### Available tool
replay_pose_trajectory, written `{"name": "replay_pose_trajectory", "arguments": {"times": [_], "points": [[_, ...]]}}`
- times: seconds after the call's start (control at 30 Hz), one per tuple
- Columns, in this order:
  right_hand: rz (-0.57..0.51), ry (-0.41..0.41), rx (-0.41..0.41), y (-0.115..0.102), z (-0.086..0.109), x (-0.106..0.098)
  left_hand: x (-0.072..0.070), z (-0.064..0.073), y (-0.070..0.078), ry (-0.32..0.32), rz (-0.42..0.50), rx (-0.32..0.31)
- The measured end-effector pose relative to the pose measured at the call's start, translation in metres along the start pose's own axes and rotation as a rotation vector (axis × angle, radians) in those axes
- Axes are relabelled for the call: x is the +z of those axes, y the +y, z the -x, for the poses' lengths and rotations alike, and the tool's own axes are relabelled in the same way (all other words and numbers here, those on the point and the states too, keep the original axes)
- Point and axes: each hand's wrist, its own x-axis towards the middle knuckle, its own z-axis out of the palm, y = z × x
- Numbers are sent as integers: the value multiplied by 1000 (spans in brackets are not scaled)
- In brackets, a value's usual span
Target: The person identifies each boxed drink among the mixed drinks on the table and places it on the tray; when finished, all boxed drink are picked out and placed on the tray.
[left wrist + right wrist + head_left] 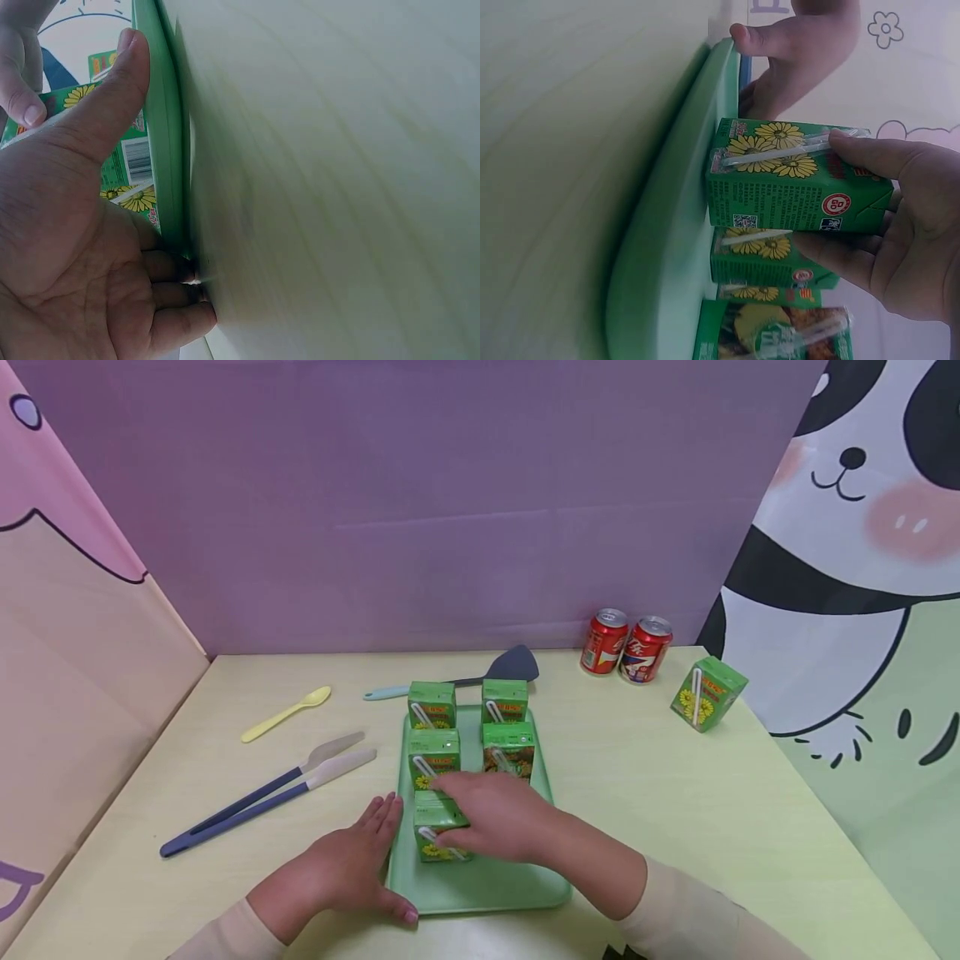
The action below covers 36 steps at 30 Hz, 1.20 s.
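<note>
My right hand (498,817) grips the nearest green drink carton (442,847), thumb on its front face and fingers behind it. This carton stands upright at the front of the left row on the green tray (510,889). Yellow flowers and a wrapped straw mark its face in the right wrist view. Behind it stand two more cartons, one of them close to my fingers (433,750). The right row holds a carton with a brown picture (508,747) and another carton (504,697). My left hand (356,860) rests along the tray's left edge, thumb at the front corner.
Left of the tray lie blue-handled tongs (255,806) and a yellow spoon (288,714). A dark spatula (510,667) lies behind the tray. At the back right stand two red cans (604,643), with a separate green carton (707,695) to their right.
</note>
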Motion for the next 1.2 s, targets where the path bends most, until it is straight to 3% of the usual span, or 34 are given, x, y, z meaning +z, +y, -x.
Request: {"name": "replay_pose_trajectory", "arguments": {"times": [0.33,0.6,0.93,1.2], "points": [[-44,-29,10,-4,-5,2,0,0,0,5,4,2],[-135,-4,60,9,5,-18,1,-1,-1,9,18,0],[-212,158,187,59,32,-61,1,0,1,7,21,-15],[-235,210,351,111,58,-91,1,0,1,-3,29,-26]]}}
